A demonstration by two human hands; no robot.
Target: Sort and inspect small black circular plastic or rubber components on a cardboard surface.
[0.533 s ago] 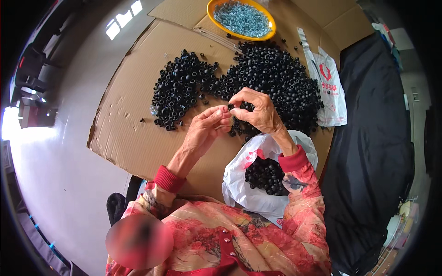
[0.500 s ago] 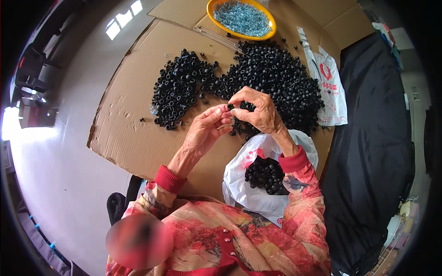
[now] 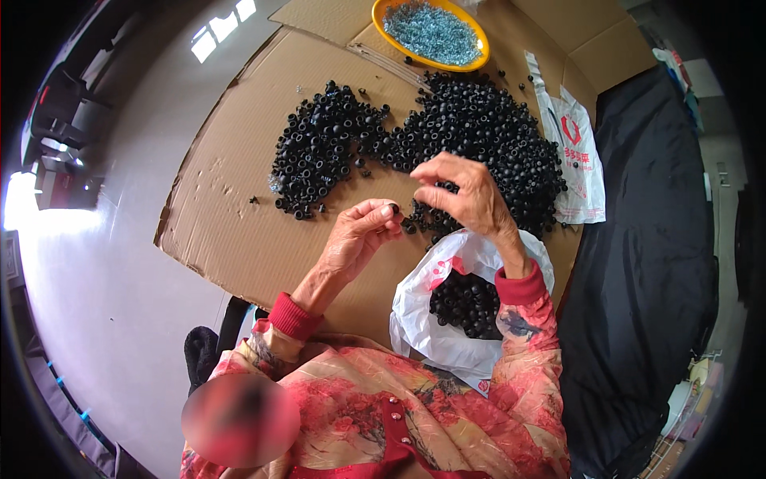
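Note:
A small round black plastic cap [image 3: 393, 207] is pinched between the thumb and fingertips of my left hand [image 3: 351, 240], above the cardboard. My right hand [image 3: 471, 195] hovers just to the right, over the near edge of the large heap of black caps [image 3: 487, 120]. Its thumb and fingers are apart, with black pieces of the heap showing in the gap. Below my right wrist, a white plastic bag [image 3: 415, 315] gapes upward with many black caps [image 3: 465, 305] inside. A smaller heap of black caps [image 3: 319, 148] lies to the left, with a few clear bits among it.
The cardboard sheet [image 3: 219, 199] covers the work surface. At its far side stands a yellow oval basin [image 3: 381, 32] full of small clear bluish pieces [image 3: 435, 33]. A flat white bag [image 3: 582, 191] lies right of the heap, beside black cloth [image 3: 646, 239].
My right hand has come away from the cap and moved right, its fingers spreading. My left hand has dropped slightly nearer and keeps the cap.

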